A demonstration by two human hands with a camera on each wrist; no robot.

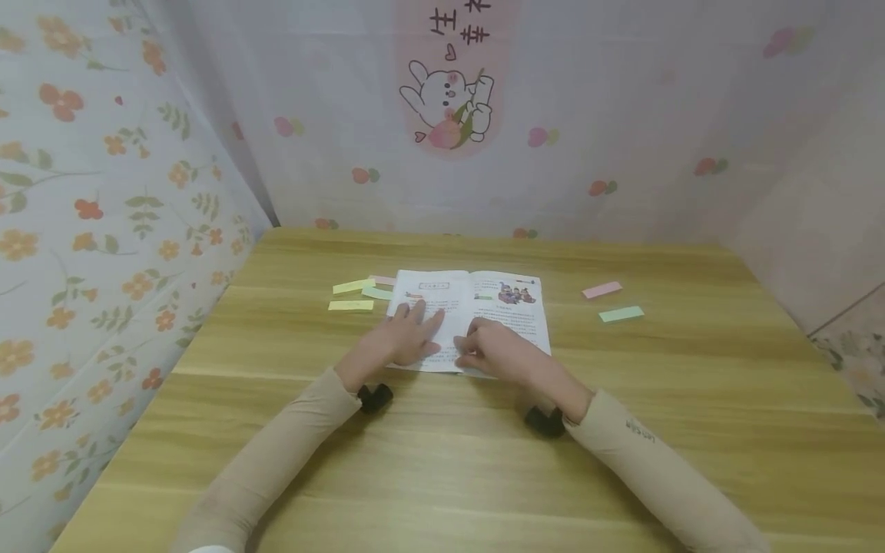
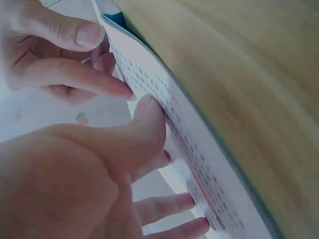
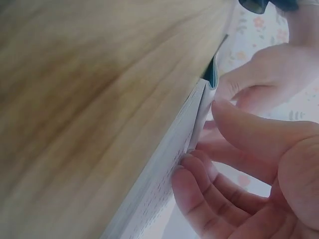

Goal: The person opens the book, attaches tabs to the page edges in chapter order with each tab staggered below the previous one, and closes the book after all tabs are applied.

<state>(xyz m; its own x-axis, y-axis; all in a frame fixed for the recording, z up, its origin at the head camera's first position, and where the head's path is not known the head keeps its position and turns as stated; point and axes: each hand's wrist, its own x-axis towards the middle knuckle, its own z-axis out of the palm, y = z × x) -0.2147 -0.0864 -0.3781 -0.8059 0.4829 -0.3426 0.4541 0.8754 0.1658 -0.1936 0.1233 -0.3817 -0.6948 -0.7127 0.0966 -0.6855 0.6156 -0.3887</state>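
Here, left hand (image 1: 406,336), right hand (image 1: 492,347), grips unclenched, on one open book (image 1: 465,301), six strips (image 1: 351,306).

Book (image 1: 473,302) between paper strips (image 1: 621,314)

Free tabletop (image 1: 449,476) between the forearms (image 1: 293,434); paper strips (image 1: 351,305) as obstacles either side of the book (image 1: 474,303)

Shows a wood-grain table (image 1: 442,476) before a white hanging (image 1: 311,84) printed with a rabbit, with orange-flowered cloth (image 1: 65,253) at left. Fades, dimly, at far right, perhaps into plain wall (image 1: 830,200).
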